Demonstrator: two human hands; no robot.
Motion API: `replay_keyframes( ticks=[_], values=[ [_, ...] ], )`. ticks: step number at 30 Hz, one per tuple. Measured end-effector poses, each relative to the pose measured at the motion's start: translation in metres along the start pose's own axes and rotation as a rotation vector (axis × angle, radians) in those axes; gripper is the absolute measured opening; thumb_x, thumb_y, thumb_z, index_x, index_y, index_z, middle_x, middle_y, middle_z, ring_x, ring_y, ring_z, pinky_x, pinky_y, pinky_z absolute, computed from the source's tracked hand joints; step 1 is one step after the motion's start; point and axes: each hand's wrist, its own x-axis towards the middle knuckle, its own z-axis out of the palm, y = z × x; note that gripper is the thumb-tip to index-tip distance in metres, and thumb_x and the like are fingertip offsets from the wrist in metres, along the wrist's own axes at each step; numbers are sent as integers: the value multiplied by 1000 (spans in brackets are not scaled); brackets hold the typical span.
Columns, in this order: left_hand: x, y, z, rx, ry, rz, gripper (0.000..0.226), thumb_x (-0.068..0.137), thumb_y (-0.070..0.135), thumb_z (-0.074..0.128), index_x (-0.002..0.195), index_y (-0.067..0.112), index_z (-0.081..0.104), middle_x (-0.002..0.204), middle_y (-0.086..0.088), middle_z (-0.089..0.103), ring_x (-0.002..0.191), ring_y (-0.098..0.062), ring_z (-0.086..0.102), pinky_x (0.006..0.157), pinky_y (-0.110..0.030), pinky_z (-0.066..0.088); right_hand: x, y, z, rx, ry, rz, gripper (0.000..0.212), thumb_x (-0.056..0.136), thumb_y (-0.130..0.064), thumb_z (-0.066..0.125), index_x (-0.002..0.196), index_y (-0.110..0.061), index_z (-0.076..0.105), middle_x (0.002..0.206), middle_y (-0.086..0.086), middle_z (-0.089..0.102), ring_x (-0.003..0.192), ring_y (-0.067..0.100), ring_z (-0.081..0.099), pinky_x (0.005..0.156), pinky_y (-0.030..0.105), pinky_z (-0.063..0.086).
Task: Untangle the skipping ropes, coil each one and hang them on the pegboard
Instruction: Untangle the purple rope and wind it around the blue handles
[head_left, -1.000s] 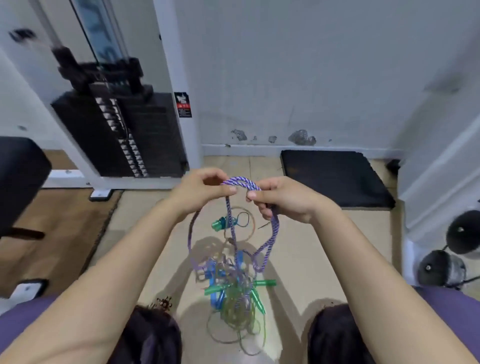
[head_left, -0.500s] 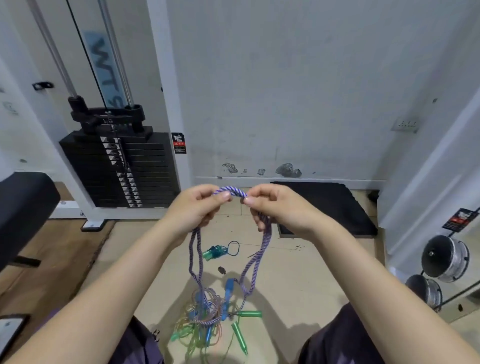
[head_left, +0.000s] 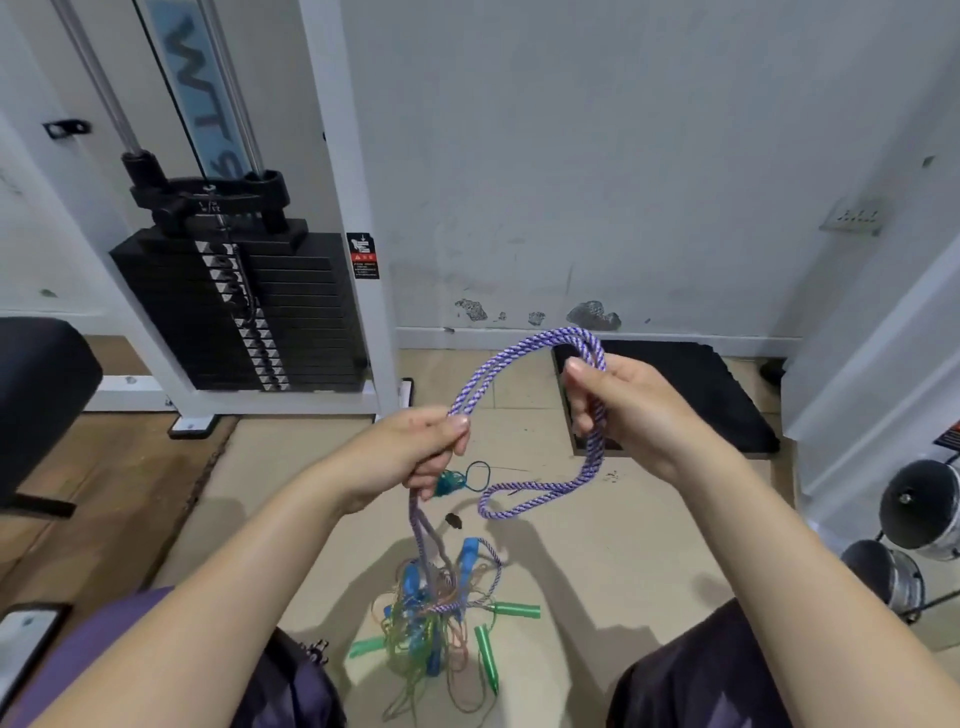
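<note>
Untangling stage, with no rope yet freed. The left hand (head_left: 423, 452) and the right hand (head_left: 618, 402) each curl their fingers round the doubled purple rope (head_left: 524, 353), which arches between them at chest height. From the left hand two strands drop straight into the tangle (head_left: 436, 618) on the floor (head_left: 597, 545); from the right hand a loop hangs free and turns back toward the middle. Blue and green handles and thin coloured cords are knotted together in the tangle, which lies between the person's knees. A small teal handle (head_left: 449, 483) lies apart, just beyond the left hand.

The next move probably calls for drawing the purple strands up out of the tangle without tightening the thin cords round them.

Room: open floor lies ahead to the wall (head_left: 597, 182). The weight stack (head_left: 244, 306) bounds the left, a black mat (head_left: 691, 395) lies ahead to the right, and dumbbells (head_left: 914, 509) crowd the right edge. No pegboard is in view.
</note>
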Motion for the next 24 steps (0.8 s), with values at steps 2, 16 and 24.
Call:
replay_keyframes(
  ticks=[2, 16, 24],
  values=[
    [1, 3, 1, -192, 9, 58, 31, 101, 40, 50, 78, 19, 56, 51, 5, 25, 42, -9, 19, 41, -18, 27, -2, 5, 8, -76, -56, 31, 26, 83, -36, 73, 87, -13, 62, 61, 2, 52, 51, 19, 49, 61, 32, 46],
    [6, -3, 10, -91, 7, -6, 24, 82, 12, 56, 105, 12, 49, 63, -4, 55, 55, -18, 46, 58, -28, 36, -9, 17, 45, -593, -345, 63, 27, 92, -38, 65, 77, -16, 66, 57, -3, 41, 55, 15, 34, 51, 27, 29],
    [-2, -10, -15, 421, -195, -174, 25, 103, 17, 51, 91, 2, 66, 82, -12, 71, 84, -24, 67, 98, -40, 49, -5, 9, 28, -247, -138, -54, 29, 99, -28, 53, 77, -12, 62, 59, 3, 49, 51, 17, 44, 55, 23, 39]
  ],
)
